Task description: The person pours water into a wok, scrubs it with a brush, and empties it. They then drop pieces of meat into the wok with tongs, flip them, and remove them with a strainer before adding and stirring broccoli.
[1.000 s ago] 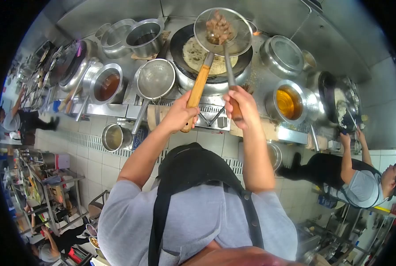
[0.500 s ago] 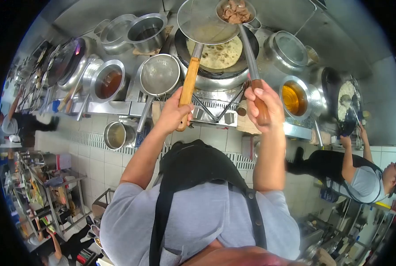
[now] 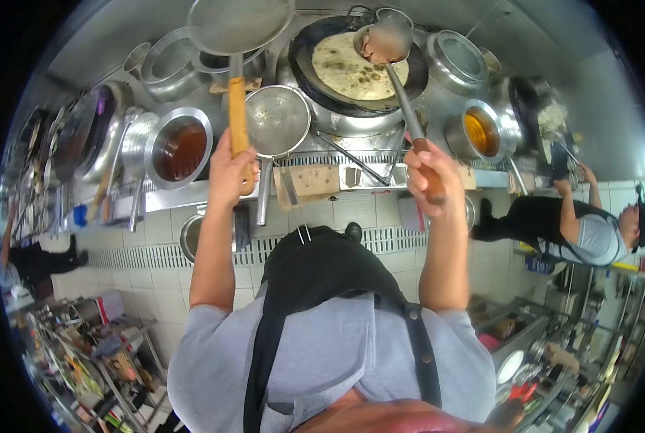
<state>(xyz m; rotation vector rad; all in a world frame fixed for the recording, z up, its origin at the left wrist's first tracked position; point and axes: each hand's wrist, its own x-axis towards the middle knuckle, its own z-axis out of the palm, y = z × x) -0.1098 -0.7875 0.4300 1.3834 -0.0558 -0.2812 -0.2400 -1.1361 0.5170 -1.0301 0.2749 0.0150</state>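
**Two-Handed Hold: Wire Strainer and Ladle at the Wok**

The left hand (image 3: 232, 169) gripped the wire strainer (image 3: 241, 25) by its wooden handle, fingers closed around the grip. The strainer's mesh was raised at the far left, away from the wok (image 3: 417, 79), and partly overlapped a metal pot (image 3: 256, 68) in the view.

The right hand (image 3: 436, 177) gripped the ladle (image 3: 384, 45) by its brown handle, fingers wrapped around it. The ladle bowl held brown pieces (image 3: 386, 45), blurred in part, and overlapped the far right part of the wok; contact between them could not be determined. A flat, pale, browned layer of food (image 3: 347, 68) lay in the wok.

On the bench (image 3: 445, 108), a perforated strainer (image 3: 270, 121) sat to the left of the wok, beside a pot of reddish-brown liquid (image 3: 181, 148). A pot of amber liquid (image 3: 481, 133) stood to the right. Beyond it, a co-worker (image 3: 600, 234) held a utensil at another wok (image 3: 528, 108).
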